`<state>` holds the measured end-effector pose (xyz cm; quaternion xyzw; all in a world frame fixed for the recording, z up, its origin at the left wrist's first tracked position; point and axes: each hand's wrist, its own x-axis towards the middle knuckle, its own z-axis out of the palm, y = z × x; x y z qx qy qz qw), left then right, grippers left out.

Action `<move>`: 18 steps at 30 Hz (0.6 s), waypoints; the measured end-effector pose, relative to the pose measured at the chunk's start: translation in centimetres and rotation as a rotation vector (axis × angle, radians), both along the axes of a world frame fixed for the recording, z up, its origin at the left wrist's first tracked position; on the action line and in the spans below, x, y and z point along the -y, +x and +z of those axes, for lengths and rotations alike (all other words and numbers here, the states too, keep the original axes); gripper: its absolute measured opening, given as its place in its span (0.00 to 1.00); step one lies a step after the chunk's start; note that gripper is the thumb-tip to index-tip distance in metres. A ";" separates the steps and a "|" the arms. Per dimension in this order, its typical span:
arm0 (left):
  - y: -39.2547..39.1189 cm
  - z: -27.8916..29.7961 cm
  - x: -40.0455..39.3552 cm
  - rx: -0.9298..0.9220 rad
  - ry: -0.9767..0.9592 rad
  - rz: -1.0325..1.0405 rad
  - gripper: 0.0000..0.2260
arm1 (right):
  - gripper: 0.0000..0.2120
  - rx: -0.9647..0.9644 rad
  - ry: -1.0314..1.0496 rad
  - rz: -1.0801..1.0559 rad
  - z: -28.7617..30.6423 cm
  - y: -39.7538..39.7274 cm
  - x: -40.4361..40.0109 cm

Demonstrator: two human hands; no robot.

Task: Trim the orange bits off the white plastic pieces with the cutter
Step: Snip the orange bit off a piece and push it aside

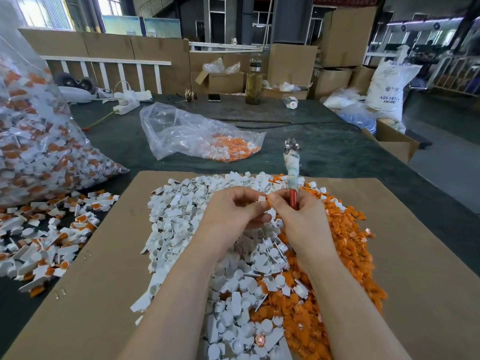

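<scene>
Left hand (pixel 233 211) pinches white piece (pixel 261 199) — right hand (pixel 298 211) grips cutter (pixel 292 175), head up; likely mid-trim — next, bring blade to orange bit.

You're in a factory workshop: stacked cardboard boxes (pixel 345 37) at one o'clock, an ABS resin sack (pixel 387 87) at two.

Brightness: I see the near work area evenly and brightly lit, the far hall dimmer.
Light source: daylight enters through windows (pixel 39 11) far left; they are blown out.
Shadows: soft and faint under the hands, no hard edges.
Glare: sheen on the clear plastic bag (pixel 197 133) and on the big bag (pixel 33 141) at left.
Distortion: wide-angle bending; my view curves the far railing (pixel 104 62) and stretches the forearms near the bottom edge.
Focus: centre fairly sharp, corners soft and smeared.
</scene>
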<state>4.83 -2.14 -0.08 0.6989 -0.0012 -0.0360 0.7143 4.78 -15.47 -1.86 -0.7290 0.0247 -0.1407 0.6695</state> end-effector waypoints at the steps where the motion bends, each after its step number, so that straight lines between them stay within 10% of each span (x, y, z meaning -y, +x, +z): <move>1: 0.0 0.0 0.1 -0.007 -0.001 0.019 0.03 | 0.03 0.000 -0.017 -0.002 -0.1 0.0 -0.1; 18: 0.0 -0.3 0.9 0.090 0.147 0.185 0.08 | 0.08 0.120 -0.420 -0.011 0.2 -0.4 -0.5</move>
